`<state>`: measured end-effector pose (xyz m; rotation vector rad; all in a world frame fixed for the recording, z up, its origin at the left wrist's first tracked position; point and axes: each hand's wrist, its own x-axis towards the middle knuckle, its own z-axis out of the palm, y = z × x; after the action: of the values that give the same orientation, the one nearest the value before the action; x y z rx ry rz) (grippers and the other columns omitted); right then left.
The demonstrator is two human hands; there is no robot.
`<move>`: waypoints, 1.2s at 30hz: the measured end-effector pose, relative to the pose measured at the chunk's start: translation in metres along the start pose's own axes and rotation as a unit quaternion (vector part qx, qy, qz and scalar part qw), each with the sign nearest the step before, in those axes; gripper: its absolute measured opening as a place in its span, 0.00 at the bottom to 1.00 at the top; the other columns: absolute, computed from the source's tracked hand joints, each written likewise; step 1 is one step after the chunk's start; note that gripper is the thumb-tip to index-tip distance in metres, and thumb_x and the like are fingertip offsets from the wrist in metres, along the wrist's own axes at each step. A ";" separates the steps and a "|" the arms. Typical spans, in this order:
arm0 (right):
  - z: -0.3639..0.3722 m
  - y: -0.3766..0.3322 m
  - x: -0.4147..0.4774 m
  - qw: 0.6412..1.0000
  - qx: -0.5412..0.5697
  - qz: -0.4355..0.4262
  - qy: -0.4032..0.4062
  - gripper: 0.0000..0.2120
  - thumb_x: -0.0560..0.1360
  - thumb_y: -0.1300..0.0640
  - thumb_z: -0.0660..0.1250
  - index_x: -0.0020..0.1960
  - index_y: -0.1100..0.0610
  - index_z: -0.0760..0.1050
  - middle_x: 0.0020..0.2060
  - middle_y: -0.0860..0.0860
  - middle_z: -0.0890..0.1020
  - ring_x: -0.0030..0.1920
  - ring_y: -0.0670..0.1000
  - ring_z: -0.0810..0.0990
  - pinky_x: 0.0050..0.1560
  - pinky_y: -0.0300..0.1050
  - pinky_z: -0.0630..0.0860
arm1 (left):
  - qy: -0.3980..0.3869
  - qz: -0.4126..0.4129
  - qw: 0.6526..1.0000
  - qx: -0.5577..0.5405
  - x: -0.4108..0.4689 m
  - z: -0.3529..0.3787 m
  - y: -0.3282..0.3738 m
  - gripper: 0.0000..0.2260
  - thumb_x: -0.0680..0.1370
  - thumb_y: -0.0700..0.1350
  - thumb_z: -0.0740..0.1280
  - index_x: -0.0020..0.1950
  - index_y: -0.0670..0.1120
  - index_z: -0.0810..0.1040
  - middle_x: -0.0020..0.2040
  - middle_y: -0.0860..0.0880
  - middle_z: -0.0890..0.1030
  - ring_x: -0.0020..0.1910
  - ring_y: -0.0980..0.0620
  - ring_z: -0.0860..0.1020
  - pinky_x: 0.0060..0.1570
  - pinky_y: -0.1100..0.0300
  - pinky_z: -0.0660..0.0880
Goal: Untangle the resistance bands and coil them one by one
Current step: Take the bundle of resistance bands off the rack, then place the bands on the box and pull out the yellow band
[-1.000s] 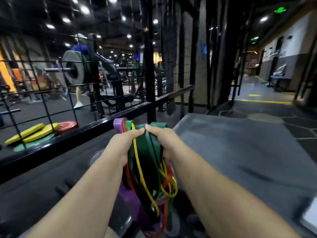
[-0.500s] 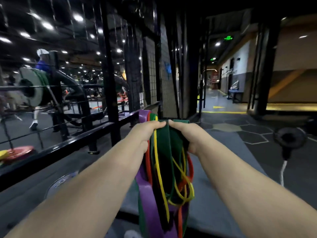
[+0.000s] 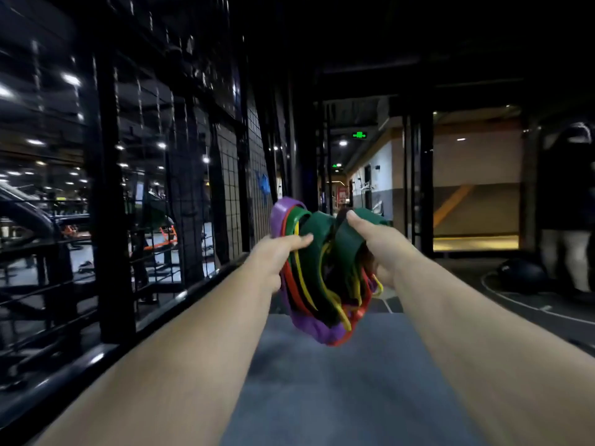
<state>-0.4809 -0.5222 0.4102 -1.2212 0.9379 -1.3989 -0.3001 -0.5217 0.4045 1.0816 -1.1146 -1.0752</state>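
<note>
Status: the tangle of resistance bands (image 3: 322, 278) is hanging mid-frame, off the ground, above the grey mat (image 3: 322, 381). The left hand (image 3: 277, 255) is gripping the bundle's left side, fingers curled round it and thumb pressing onto the wide green band (image 3: 317, 233). The right hand (image 3: 376, 249) is pinching wide green rubber at the bundle's right, thumb on top, fingers wrapping underneath. Can't tell if it's the same band. A black mesh cage (image 3: 225, 188) is running along the left of the frame.

Handling, my read: light, soft, stretchy rubber. It looks grippy rather than slick, so strands are likely snagging on each other instead of sliding free. Nothing fragile, though it may snap back if stretched. Best hold is the purple band (image 3: 280, 210), which is sitting outermost at the bundle's upper left with its loop exposed.

Count so far:
- one wide purple
- one wide green
- one narrower green band (image 3: 297, 217)
- at least one thin yellow band (image 3: 304, 284)
- at least one red band (image 3: 360, 312)

Possibly something dark inside, can't tell. Five minimum.
</note>
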 end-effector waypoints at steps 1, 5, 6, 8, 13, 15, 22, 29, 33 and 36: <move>-0.006 0.019 0.009 0.999 -0.023 0.030 0.004 0.34 0.64 0.32 0.74 0.58 0.56 0.79 0.59 0.58 0.82 0.58 0.60 0.81 0.61 0.64 0.75 | 0.026 -0.012 0.999 0.022 0.014 -0.004 -0.020 0.32 0.59 0.51 0.83 0.57 0.41 0.79 0.51 0.39 0.84 0.47 0.40 0.83 0.51 0.45 0.79; -0.023 0.088 -0.027 0.874 -0.435 0.207 -0.057 0.40 0.69 0.24 0.60 0.66 0.54 0.72 0.67 0.60 0.74 0.66 0.62 0.75 0.67 0.55 0.71 | 0.142 -0.124 0.949 0.252 0.006 -0.018 -0.085 0.56 0.57 0.56 0.83 0.75 0.41 0.56 0.71 0.41 0.65 0.67 0.40 0.70 0.63 0.50 0.72; -0.034 0.106 -0.034 0.834 -0.503 0.220 -0.052 0.31 0.77 0.32 0.57 0.62 0.57 0.74 0.60 0.60 0.78 0.63 0.61 0.77 0.64 0.51 0.72 | 0.174 -0.130 0.929 0.300 0.001 -0.022 -0.101 0.50 0.64 0.53 0.80 0.76 0.42 0.53 0.73 0.41 0.61 0.69 0.40 0.67 0.63 0.50 0.71; -0.053 0.135 -0.038 0.780 -0.573 0.249 -0.027 0.27 0.79 0.35 0.56 0.42 0.57 0.76 0.39 0.54 0.82 0.48 0.57 0.82 0.55 0.48 0.76 | 0.168 -0.119 0.906 0.369 -0.007 -0.027 -0.129 0.43 0.70 0.52 0.75 0.76 0.47 0.52 0.75 0.43 0.57 0.71 0.39 0.63 0.63 0.48 0.70; -0.069 0.190 -0.025 0.771 -0.604 0.195 0.048 0.25 0.74 0.35 0.64 0.53 0.58 0.75 0.48 0.54 0.80 0.52 0.57 0.79 0.51 0.47 0.74 | 0.041 -0.110 0.861 0.494 -0.015 -0.023 -0.200 0.30 0.72 0.56 0.70 0.71 0.55 0.64 0.72 0.49 0.65 0.71 0.43 0.61 0.63 0.47 0.65; -0.068 0.202 -0.030 0.780 -0.591 0.181 0.097 0.30 0.71 0.36 0.67 0.62 0.57 0.71 0.57 0.56 0.77 0.58 0.58 0.77 0.54 0.48 0.75 | 0.009 -0.087 0.850 0.519 -0.019 -0.015 -0.217 0.26 0.71 0.57 0.70 0.67 0.58 0.69 0.69 0.52 0.69 0.70 0.45 0.63 0.63 0.49 0.66; -0.071 0.241 -0.031 0.794 -0.594 0.037 0.129 0.23 0.73 0.41 0.67 0.63 0.50 0.67 0.62 0.52 0.69 0.66 0.56 0.66 0.63 0.52 0.67 | 0.024 -0.085 0.869 0.486 -0.011 0.004 -0.263 0.31 0.67 0.68 0.68 0.65 0.56 0.70 0.66 0.52 0.73 0.67 0.46 0.71 0.64 0.50 0.69; -0.061 0.284 -0.018 0.835 -0.538 0.111 0.020 0.33 0.76 0.38 0.63 0.74 0.54 0.63 0.69 0.57 0.68 0.70 0.58 0.67 0.69 0.48 0.65 | -0.010 -0.071 0.899 0.432 -0.017 -0.016 -0.305 0.31 0.70 0.54 0.73 0.69 0.57 0.64 0.64 0.47 0.71 0.62 0.47 0.74 0.61 0.56 0.71; -0.058 0.301 -0.011 0.813 -0.561 0.146 0.053 0.35 0.74 0.32 0.60 0.73 0.52 0.64 0.69 0.57 0.69 0.70 0.60 0.66 0.68 0.52 0.65 | 0.018 -0.049 0.905 0.422 -0.018 -0.025 -0.314 0.32 0.70 0.55 0.74 0.70 0.57 0.63 0.62 0.50 0.75 0.61 0.49 0.75 0.59 0.56 0.72; -0.057 0.302 -0.010 0.782 -0.602 0.118 0.113 0.36 0.73 0.30 0.61 0.72 0.51 0.64 0.69 0.55 0.68 0.69 0.59 0.63 0.68 0.54 0.63 | 0.028 -0.063 0.907 0.414 -0.017 -0.029 -0.315 0.32 0.70 0.56 0.74 0.68 0.56 0.60 0.50 0.56 0.79 0.54 0.50 0.78 0.49 0.58 0.72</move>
<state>-0.4785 -0.5715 0.1064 -1.7261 2.2566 -0.6358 -0.3042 -0.5479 0.0887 1.8548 -1.5183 -0.6407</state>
